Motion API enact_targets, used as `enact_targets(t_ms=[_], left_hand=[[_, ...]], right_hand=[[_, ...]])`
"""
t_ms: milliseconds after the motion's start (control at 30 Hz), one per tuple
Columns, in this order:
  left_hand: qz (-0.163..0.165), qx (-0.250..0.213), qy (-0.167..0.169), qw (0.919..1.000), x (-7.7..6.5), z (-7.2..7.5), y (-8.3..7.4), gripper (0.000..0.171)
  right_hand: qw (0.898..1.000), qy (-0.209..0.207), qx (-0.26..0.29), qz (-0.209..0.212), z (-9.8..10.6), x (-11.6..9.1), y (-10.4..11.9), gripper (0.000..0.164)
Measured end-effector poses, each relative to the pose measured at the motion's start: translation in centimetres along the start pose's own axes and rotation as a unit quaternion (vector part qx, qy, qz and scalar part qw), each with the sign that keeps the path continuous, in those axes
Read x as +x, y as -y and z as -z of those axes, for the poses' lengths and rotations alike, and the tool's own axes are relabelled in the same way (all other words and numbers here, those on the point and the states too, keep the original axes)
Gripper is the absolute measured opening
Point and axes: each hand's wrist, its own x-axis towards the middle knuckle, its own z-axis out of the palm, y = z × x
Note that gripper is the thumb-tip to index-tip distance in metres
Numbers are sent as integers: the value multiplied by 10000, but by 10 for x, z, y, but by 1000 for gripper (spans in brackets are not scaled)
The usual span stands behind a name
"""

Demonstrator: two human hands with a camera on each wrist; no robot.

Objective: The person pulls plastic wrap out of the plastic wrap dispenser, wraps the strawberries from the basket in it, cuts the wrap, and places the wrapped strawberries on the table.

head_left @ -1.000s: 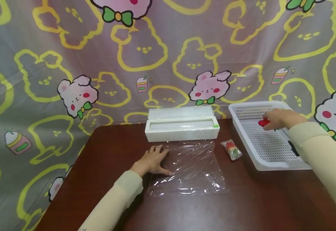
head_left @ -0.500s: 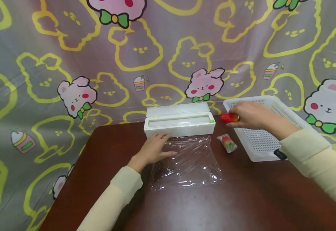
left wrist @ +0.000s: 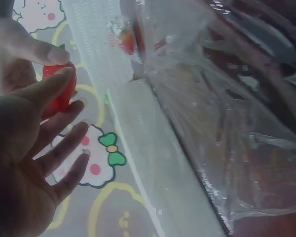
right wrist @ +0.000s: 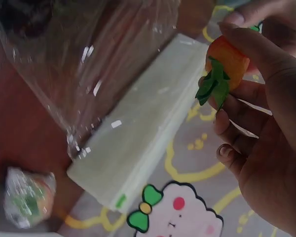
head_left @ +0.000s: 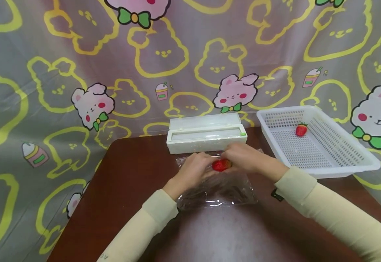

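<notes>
A red strawberry with green leaves is held between both hands above a sheet of clear cling film. My left hand pinches it with the thumb across its red side, the other fingers spread behind. My right hand grips it near the leafy end; the leaves point out past the fingers in the right wrist view. The film runs out from a white cling film box with its lid raised. A strawberry wrapped in film lies beside the box, mostly hidden by my right arm in the head view.
A white perforated plastic basket stands at the right of the dark brown table, with another strawberry inside. A patterned cloth hangs right behind the table's back edge.
My right hand has carried the strawberry out of the basket and left to above the film. My left hand has come off the film and met it there.
</notes>
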Motion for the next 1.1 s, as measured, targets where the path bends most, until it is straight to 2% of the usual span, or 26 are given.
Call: enact_targets(t_ms=[167,333,533,633,767,967,1100], left_hand=[[135,-89,166,9997,-8,-7,6,28],[366,-218,589,9974,-19,-14,11,34],[603,-531,1143,9902,-26,-30,17,35],[639,-786,1276,9866,-29,-40,19,31],[608,-822,1364,9854,-33,-51,22,27],[651,-739,1317,9864,-34,-52,23,28],[690,-744,1382,9852,-38,-43,25,40]], right_hand=[[9992,138,369,-26,-16,-1,4,38],[9976,254,634,-85,-35,-5,7,46],[9973,253,690,-15,-61,-7,8,42],[9971,325,685,-72,-76,-9,8,40],[9960,482,726,-171,-89,-11,10,40],[9947,530,759,-444,-91,-12,13,46],[9954,501,578,-577,-78,-18,13,55]])
